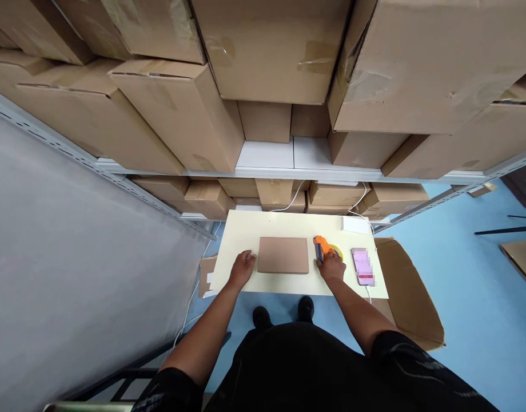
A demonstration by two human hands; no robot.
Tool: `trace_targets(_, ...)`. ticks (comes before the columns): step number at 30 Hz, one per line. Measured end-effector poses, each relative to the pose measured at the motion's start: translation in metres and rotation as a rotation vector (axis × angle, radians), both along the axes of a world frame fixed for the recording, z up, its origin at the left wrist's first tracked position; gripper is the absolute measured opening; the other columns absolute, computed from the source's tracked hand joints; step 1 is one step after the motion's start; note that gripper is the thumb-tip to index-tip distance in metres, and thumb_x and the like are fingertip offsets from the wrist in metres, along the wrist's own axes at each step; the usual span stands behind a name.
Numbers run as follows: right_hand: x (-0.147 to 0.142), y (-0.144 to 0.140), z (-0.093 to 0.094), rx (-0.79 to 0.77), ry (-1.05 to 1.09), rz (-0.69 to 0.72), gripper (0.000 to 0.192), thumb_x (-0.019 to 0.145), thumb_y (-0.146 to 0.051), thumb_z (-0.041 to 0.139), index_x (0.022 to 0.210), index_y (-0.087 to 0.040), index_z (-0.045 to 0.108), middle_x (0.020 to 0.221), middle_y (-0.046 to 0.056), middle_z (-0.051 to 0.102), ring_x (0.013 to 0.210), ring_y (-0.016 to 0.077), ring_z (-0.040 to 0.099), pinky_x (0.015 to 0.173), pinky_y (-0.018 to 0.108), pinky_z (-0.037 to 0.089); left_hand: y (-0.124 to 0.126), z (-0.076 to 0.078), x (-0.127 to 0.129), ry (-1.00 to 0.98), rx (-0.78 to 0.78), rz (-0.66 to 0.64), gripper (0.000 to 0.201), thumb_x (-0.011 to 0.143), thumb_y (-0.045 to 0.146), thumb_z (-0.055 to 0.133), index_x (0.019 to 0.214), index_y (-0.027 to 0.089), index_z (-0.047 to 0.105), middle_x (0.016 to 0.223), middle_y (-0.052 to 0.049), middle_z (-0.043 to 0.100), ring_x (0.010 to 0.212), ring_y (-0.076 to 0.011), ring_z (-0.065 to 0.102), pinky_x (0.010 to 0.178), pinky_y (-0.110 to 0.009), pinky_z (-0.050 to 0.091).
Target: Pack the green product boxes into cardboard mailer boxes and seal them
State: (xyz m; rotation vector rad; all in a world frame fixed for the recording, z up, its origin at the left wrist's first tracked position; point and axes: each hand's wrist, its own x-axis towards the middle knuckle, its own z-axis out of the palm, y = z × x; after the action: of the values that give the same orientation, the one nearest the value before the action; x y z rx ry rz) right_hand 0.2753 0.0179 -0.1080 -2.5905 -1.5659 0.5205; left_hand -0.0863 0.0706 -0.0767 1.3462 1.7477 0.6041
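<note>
**Inspector A:** Status of the flat cardboard box [283, 255]?

**Inspector B:** It lies flat at the middle of the pale worktop [246, 229], flaps down. The left hand [242, 268] rests on the worktop at the box's left edge, fingers loosely spread, touching or just short of it; I cannot tell which. It grips nothing.

**Inspector A:** And the right hand [331, 264]?

**Inspector B:** Curled around the orange tape dispenser [325, 249], which sits just right of the box, apart from it. A phone [363, 266] on a charging cable lies further right.

**Inspector A:** Step in hand?

**Inspector B:** In my judgement, taking up the dispenser ahead of sealing; no tape is visible on the box top.

**Inspector A:** Requirement for the next move?

**Inspector B:** Likely lifting the dispenser over to the box's seam, with the left hand steadying the box against sliding.
</note>
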Motion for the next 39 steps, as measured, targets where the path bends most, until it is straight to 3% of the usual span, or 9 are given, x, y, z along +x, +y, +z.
trace_targets(5,0.006,0.007,0.0,-0.072,0.091,-0.02,0.029,0.091,-0.036,0.053,0.107,-0.017,0.068,0.11,0.023,0.069,0.125,0.0429,0.054,0.096,0.063,0.04,-0.005,0.024,0.005,-0.007,0.164,-0.056,0.033,0.092,0.04,0.058,0.116,0.02,0.069,0.116,-0.011,0.068,0.108,-0.0255,0.067,0.102,-0.042,0.052)
trace_targets(9,0.018,-0.004,0.018,0.036,0.294,-0.141,0.033,0.088,-0.048,0.053,0.098,-0.019,0.067,0.094,0.013,0.069,0.094,0.0322,0.064,0.083,0.046,0.048,-0.002,0.051,0.027,-0.052,0.238,-0.15,0.028,0.092,0.034,0.058,0.115,0.021,0.07,0.116,-0.009,0.069,0.106,-0.0242,0.067,0.095,-0.038,0.055)
trace_targets(11,0.021,-0.015,0.03,0.163,0.494,-0.153,0.034,0.084,-0.052,0.055,0.092,-0.021,0.066,0.082,0.005,0.066,0.079,0.0259,0.062,0.073,0.037,0.048,0.003,0.067,0.043,-0.082,0.239,-0.209,0.026,0.092,0.031,0.058,0.112,0.021,0.071,0.114,-0.008,0.07,0.102,-0.0232,0.067,0.094,-0.038,0.055)
trace_targets(14,0.015,-0.031,0.049,0.318,0.778,-0.135,0.03,0.079,-0.049,0.06,0.091,-0.022,0.066,0.077,0.0,0.064,0.073,0.0214,0.059,0.069,0.032,0.046,0.014,0.092,0.074,-0.157,0.228,-0.34,0.025,0.092,0.03,0.058,0.11,0.019,0.072,0.115,-0.009,0.07,0.103,-0.0231,0.067,0.096,-0.038,0.055)
trace_targets(20,-0.012,-0.053,0.079,0.36,1.09,-0.071,0.024,0.075,-0.037,0.062,0.093,-0.021,0.066,0.081,0.0,0.066,0.076,0.0201,0.059,0.072,0.031,0.049,0.031,0.127,0.136,-0.319,0.155,-0.597,0.051,0.091,0.04,0.066,0.137,0.02,0.064,0.14,-0.012,0.064,0.125,-0.0278,0.062,0.101,-0.038,0.054)
trace_targets(26,-0.015,-0.069,0.087,0.332,1.116,-0.064,0.02,0.071,-0.035,0.06,0.087,-0.023,0.063,0.075,-0.002,0.06,0.071,0.0182,0.053,0.067,0.03,0.046,0.027,0.136,0.16,-0.43,-0.013,-0.642,0.029,0.09,0.04,0.065,0.105,0.019,0.076,0.112,-0.009,0.077,0.106,-0.0249,0.07,0.095,-0.038,0.053)
trace_targets(31,-0.013,-0.08,0.087,0.357,1.195,-0.119,0.017,0.071,-0.036,0.065,0.08,-0.023,0.059,0.069,-0.004,0.053,0.067,0.0163,0.048,0.063,0.028,0.041,0.024,0.137,0.168,-0.47,-0.113,-0.604,0.031,0.084,0.048,0.072,0.091,0.017,0.074,0.094,-0.006,0.076,0.09,-0.0213,0.068,0.085,-0.034,0.053)
trace_targets(36,-0.015,-0.09,0.085,0.295,1.317,-0.237,0.038,0.075,-0.057,0.076,0.075,-0.023,0.058,0.066,-0.003,0.054,0.063,0.0154,0.047,0.059,0.027,0.038,0.02,0.122,0.173,-0.554,-0.327,-0.556,0.042,0.073,0.049,0.084,0.095,0.016,0.073,0.092,-0.007,0.075,0.083,-0.0197,0.067,0.08,-0.034,0.053)
trace_targets(39,-0.016,-0.096,0.081,0.225,1.38,-0.3,0.047,0.072,-0.065,0.078,0.077,-0.021,0.062,0.065,-0.003,0.057,0.06,0.0145,0.047,0.056,0.027,0.036,0.021,0.108,0.176,-0.491,-0.366,-0.538,0.041,0.072,0.048,0.084,0.094,0.015,0.073,0.087,-0.007,0.074,0.077,-0.0188,0.066,0.076,-0.034,0.054)
